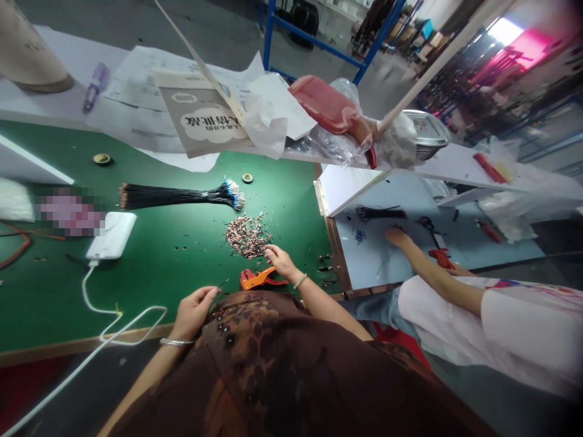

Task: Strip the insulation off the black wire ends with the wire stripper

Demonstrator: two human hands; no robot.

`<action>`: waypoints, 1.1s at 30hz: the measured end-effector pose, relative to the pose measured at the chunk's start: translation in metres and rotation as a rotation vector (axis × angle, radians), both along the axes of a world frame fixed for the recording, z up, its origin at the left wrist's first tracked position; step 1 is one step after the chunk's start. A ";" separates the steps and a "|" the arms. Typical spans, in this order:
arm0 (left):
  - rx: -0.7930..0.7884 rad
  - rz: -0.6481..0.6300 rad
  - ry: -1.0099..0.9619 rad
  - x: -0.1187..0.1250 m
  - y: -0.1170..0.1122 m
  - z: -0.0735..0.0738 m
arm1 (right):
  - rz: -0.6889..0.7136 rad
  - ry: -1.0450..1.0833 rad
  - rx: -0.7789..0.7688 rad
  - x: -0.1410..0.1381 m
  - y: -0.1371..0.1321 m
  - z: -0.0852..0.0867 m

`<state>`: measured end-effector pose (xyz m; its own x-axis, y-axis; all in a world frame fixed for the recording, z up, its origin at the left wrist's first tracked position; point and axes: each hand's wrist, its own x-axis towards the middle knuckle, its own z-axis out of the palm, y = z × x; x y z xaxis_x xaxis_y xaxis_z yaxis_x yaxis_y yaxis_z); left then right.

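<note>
My left hand point(194, 309) hovers at the near edge of the green table point(159, 267), fingers pinched on a thin black wire that sticks out to the right. My right hand point(280, 260) reaches to the near edge of a pile of small copper terminals point(247, 235), fingertips together as if pinching one; what they hold is too small to name. An orange crimping tool point(259, 279) lies on the table just under my right hand. A bundle of black wires with blue and white ends point(180, 195) lies farther back.
A white power bank point(112, 235) with a white cable point(98, 309) lies at left. Two small tape rolls point(102, 159) sit farther back. Papers, a booklet point(204, 118) and plastic bags crowd the far shelf. A co-worker's arm point(432, 276) rests on the blue table point(410, 243) at right.
</note>
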<state>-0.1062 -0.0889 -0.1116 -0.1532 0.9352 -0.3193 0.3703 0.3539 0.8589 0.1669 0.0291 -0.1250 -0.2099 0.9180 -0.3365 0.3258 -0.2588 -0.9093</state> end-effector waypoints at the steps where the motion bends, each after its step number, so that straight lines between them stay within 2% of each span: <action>1: -0.006 -0.005 -0.012 0.001 -0.001 -0.001 | 0.034 -0.093 0.049 0.005 -0.002 -0.001; 3: -0.012 0.009 -0.025 0.003 -0.003 -0.003 | 0.178 -0.380 0.189 0.016 -0.012 -0.003; 5: -0.038 0.036 -0.047 0.001 -0.006 -0.007 | 0.393 -0.708 0.358 0.027 -0.027 -0.008; 6: -0.058 0.042 -0.061 -0.001 -0.007 -0.010 | 0.480 -0.810 0.424 0.031 -0.035 -0.011; 8: -0.086 0.031 -0.071 -0.004 -0.008 -0.017 | 0.568 -0.892 0.501 0.037 -0.049 -0.019; 12: -0.091 0.010 -0.014 -0.006 -0.010 -0.030 | 0.540 -0.939 0.548 0.038 -0.060 -0.030; 19: -0.209 -0.046 -0.032 -0.002 -0.020 -0.045 | 0.521 -0.856 0.516 0.031 -0.043 -0.022; 22: -0.273 -0.107 -0.041 -0.006 -0.033 -0.050 | 0.443 -0.739 0.504 0.034 -0.040 -0.021; 25: -0.333 -0.133 -0.029 -0.015 -0.057 -0.051 | 0.265 -0.475 0.442 0.041 -0.046 -0.024; 29: -0.379 -0.123 -0.021 -0.024 -0.088 -0.044 | 0.015 -0.213 0.200 0.047 -0.067 -0.031; 33: -0.361 -0.119 0.014 -0.023 -0.091 -0.036 | -0.198 -0.079 0.022 0.049 -0.086 -0.038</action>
<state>-0.1290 -0.1801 -0.1478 -0.0570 0.7745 -0.6300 0.4377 0.5865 0.6815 0.2163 -0.0564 -0.1626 0.0016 0.9460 -0.3241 0.3406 -0.3052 -0.8893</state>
